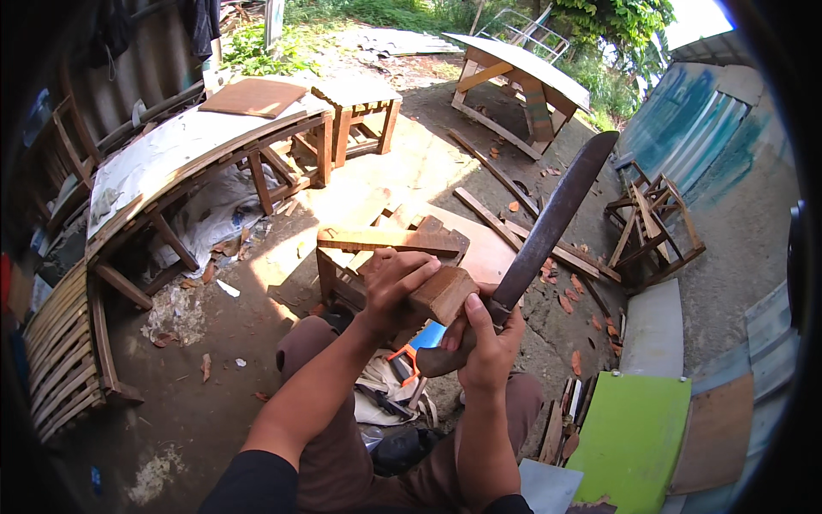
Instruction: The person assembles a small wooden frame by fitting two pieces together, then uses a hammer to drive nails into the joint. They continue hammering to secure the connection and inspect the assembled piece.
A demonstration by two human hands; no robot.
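Both forearms (pixel 317 390) forward, left grip (pixel 392 287) around wooden block (pixel 449 295), right grip (pixel 493 341) around machete (pixel 558 218)

Left of the left hand (pixel 394 278): free toward the bench (pixel 163 163). Right of it: obstructed by block (pixel 449 291), then right hand (pixel 493 344). Beyond the right hand, blade (pixel 556 223) bars the upper right. Stool (pixel 390 239) obstructs ahead; saw (pixel 428 336) lies below.

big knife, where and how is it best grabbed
Probably by the brown handle, coming from the near side: its thick end points to the near left, while the long blade slants forward to the right. The right hand wraps the handle near the blade.
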